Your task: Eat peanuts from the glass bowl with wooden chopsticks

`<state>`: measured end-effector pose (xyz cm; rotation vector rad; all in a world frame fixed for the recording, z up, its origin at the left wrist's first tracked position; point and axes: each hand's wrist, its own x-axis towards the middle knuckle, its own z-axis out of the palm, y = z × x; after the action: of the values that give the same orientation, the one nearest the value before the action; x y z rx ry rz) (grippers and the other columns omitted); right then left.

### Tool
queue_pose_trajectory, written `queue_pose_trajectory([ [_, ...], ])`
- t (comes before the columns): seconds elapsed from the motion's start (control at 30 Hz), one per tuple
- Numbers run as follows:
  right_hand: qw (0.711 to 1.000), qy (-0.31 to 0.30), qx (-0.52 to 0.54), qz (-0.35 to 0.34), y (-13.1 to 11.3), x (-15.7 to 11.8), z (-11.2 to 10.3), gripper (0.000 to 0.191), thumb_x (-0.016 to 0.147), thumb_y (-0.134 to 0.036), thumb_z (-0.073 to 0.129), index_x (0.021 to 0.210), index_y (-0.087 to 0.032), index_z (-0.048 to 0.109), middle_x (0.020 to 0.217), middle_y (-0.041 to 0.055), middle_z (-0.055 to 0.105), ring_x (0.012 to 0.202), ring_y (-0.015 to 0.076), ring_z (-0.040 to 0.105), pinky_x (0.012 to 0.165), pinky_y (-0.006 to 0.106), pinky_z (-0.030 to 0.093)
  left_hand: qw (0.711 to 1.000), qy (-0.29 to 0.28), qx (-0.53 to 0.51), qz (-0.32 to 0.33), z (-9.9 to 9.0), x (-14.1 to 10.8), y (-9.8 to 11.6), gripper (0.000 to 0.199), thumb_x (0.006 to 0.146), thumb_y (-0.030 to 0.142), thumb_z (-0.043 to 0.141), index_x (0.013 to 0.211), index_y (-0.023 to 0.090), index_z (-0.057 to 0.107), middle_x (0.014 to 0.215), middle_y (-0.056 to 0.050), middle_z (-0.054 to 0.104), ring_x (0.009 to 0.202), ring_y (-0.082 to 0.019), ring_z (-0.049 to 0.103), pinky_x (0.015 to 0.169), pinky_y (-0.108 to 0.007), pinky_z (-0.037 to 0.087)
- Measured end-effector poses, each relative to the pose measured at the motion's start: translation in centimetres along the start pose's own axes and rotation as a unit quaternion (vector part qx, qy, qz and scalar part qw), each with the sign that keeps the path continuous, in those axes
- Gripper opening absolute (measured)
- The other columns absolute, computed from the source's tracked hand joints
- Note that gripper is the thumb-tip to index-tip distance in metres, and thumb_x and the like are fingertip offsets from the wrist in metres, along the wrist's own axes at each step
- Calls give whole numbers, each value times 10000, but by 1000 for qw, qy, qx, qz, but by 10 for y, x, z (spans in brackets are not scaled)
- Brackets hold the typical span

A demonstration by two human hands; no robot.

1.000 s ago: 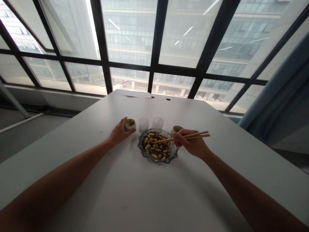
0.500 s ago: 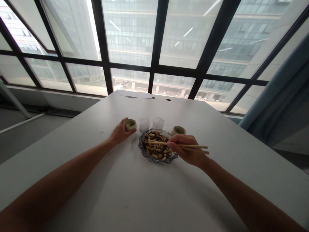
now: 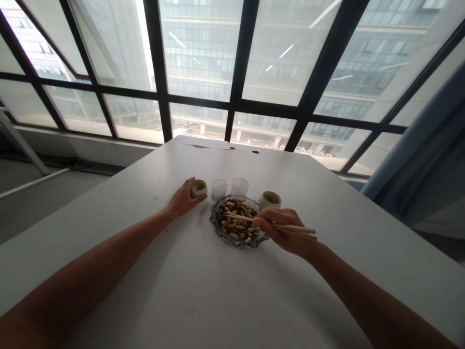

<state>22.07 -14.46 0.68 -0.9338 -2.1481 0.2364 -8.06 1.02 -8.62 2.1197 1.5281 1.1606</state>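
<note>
My left hand (image 3: 184, 198) is wrapped round the side of a small pale cup (image 3: 198, 193) with a greenish inside, which stands on the table. In my right hand (image 3: 283, 226) is a pair of wooden chopsticks (image 3: 296, 228). Their tips reach over the left part of a scalloped glass bowl (image 3: 217, 231) and are close together among its contents; whether they pinch anything is too small to tell. Peanuts (image 3: 234, 236) in shells and dark seeds (image 3: 222, 209) fill the bowl. A second pale cup (image 3: 270, 198) stands just behind my right hand.
Two clear plastic cups, a left one (image 3: 219, 188) and a right one (image 3: 240, 186), stand behind the bowl. Papers (image 3: 203, 142) lie at the far end of the white table (image 3: 203, 291). Beyond are windows, with a blue curtain (image 3: 417, 150) on the right.
The chopstick tips have come closer together and shifted slightly within the bowl. The right hand is tilted a little differently. My left hand stays on the cup; the whole view has shifted slightly.
</note>
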Motion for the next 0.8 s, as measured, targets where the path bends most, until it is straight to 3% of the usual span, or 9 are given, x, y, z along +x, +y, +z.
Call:
queue_pose_trajectory([
  [0.2,996,71,26,38,1,-3,-1,441,1001,-444,481,667,-213,651,536,25,647,443,143,563,455,289,432,1000,7,2,8,0,0,1,821,752,575,709,1411,168,433,1331,-168,619,1194,-314,621,1049,-483,476],
  [0.47,995,57,42,71,10,-4,12,320,942,-427,603,713,-217,680,550,7,671,475,142,594,477,284,474,1000,-4,1,-2,-2,-1,5,833,754,567,707,1412,141,425,1311,-182,622,1206,-320,614,1059,-489,469],
  [0.7,957,152,178,170,22,-3,14,413,915,-555,608,708,-201,666,585,41,701,420,155,610,390,277,494,1000,-3,-1,-3,-1,-1,4,825,754,562,714,1409,151,427,1297,-174,633,1192,-323,619,1043,-498,477],
  [0.8,960,138,170,173,22,-3,14,433,909,-569,608,702,-195,676,576,47,696,428,154,613,393,268,487,1000,-5,0,-2,-1,-1,3,826,755,571,709,1410,153,427,1297,-173,633,1191,-322,621,1043,-492,477],
])
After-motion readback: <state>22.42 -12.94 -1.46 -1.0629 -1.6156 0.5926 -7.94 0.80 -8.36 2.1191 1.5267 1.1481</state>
